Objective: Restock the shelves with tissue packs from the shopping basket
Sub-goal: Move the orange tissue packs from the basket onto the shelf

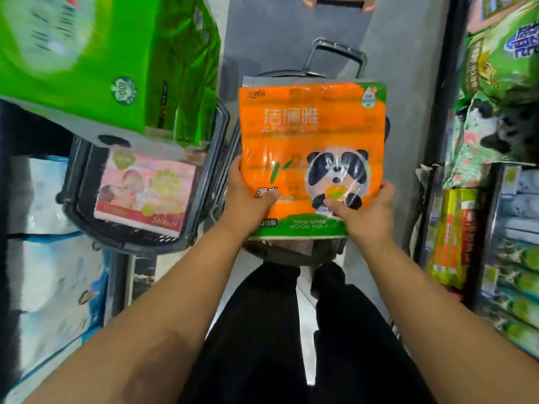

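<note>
While the left hand and right hand clamp its lower corners, the orange tissue pack hangs over a basket on the grey aisle floor between stocked shelves; a pink pack lies in a second basket.

A shop aisle: stocked shelves of packaged goods, shopping basket.

A smooth grey floor stretches beyond the right hand, with a black metal shelf upright standing off to its right.
</note>
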The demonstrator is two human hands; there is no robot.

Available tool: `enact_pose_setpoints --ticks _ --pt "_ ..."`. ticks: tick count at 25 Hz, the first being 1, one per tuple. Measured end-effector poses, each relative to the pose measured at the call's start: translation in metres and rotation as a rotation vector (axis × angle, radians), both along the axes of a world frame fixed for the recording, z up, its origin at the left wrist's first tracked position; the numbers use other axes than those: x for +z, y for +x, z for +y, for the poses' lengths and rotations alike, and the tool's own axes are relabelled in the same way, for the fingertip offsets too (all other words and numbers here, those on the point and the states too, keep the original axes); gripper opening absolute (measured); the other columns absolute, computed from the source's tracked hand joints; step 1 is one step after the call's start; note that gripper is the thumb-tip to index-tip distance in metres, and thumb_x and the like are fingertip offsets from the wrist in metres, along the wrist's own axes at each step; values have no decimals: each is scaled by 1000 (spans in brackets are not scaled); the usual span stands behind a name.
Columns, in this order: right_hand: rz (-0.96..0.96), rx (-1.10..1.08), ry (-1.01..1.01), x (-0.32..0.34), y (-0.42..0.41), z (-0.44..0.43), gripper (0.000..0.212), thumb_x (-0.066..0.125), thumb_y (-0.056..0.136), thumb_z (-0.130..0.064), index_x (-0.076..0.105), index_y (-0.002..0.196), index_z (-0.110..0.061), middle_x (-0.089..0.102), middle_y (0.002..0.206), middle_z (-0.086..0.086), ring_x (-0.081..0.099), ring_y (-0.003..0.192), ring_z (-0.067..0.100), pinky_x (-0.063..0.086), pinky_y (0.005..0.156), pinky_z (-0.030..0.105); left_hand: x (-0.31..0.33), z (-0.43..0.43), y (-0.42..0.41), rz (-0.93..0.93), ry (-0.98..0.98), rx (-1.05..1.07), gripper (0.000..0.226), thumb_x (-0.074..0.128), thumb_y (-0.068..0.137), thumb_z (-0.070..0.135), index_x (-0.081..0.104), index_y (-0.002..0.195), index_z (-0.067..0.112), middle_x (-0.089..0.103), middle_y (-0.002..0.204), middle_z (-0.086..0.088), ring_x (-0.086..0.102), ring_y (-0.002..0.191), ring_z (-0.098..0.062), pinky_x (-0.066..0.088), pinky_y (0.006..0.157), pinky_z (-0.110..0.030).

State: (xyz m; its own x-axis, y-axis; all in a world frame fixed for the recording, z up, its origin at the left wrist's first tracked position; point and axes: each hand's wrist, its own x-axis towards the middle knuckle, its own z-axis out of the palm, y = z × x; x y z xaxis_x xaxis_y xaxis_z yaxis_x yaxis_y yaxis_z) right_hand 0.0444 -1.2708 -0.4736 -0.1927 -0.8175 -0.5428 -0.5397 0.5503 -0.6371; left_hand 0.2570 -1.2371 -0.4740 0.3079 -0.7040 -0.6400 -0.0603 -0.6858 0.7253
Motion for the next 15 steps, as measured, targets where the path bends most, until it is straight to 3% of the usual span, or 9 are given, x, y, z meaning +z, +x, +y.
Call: enact_pose_setpoints --ticks 4,6,8,12,15 --pt "-86 67 -37 61 3 32 77 88 67 -28 34 121 -25 54 115 -7 56 104 15 45 87 29 69 43 3 15 -30 64 85 79 68 30 23 130 47 48 137 1 54 120 -20 45 101 -52" --pt "-106 125 -49 88 3 47 82 89 60 -37 32 119 -31 55 118 -5 58 108 18 49 93 38 104 65 1 2 -66 118 82 78 77 19 22 132 44 47 139 -2 53 121 -21 44 102 -48" --pt "-122 184 -65 115 3 62 92 84 49 -53 32 122 -32 55 123 -3 58 111 19 50 94 46 132 89 -1 -35 -96 165 81 74 82 13 20 136 40 46 140 -2 51 121 -21 44 100 -43" --pt "-177 313 -115 159 1 91 121 84 37 -64 29 140 -31 53 133 -2 56 118 20 50 97 48 186 150 -11 -79 -151 287 85 72 84 13 16 144 34 46 136 4 51 116 -16 44 95 -36" --pt "-208 433 -167 195 11 112 114 86 42 -59 32 139 -31 50 135 0 53 121 21 48 98 47 219 192 -10 -113 -137 403 89 73 83 16 14 146 38 45 139 3 51 116 -18 45 99 -42"
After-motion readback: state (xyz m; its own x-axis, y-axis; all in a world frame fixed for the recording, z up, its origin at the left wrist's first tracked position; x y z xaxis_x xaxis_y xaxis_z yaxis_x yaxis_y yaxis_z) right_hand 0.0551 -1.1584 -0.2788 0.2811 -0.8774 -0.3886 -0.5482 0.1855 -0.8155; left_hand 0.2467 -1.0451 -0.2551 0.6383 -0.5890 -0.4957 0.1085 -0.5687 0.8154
